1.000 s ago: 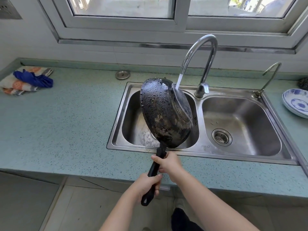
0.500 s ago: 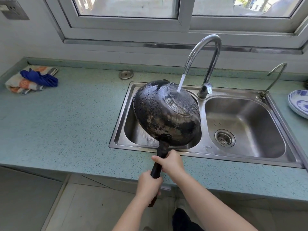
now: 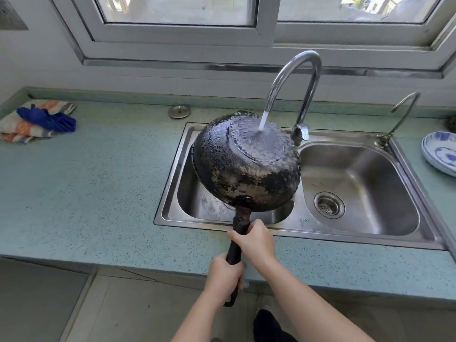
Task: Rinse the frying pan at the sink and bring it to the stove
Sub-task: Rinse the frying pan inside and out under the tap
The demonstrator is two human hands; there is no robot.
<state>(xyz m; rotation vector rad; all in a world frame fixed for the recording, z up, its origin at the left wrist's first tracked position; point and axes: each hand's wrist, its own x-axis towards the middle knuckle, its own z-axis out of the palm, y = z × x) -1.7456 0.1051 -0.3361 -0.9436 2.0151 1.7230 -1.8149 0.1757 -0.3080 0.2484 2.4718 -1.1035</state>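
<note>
The black, scorched frying pan (image 3: 244,164) hangs bottom-up over the left basin of the steel double sink (image 3: 365,233). Water runs from the tall curved tap (image 3: 293,77) onto the pan's underside and spreads over it. My right hand (image 3: 256,240) grips the black handle close to the pan. My left hand (image 3: 225,275) grips the same handle lower down, near its end. The pan's inside faces down and is hidden.
A small second tap (image 3: 404,112) stands at the sink's back right. A blue-and-white plate (image 3: 439,154) lies on the counter at the far right. Folded cloths (image 3: 37,120) lie at the far left, and a round metal lid (image 3: 179,111) sits behind the sink. The green counter edge runs along the front.
The pan has rolled from on edge to bottom-up, so the water now strikes the middle of its underside. Both hands kept their grip on the handle.
</note>
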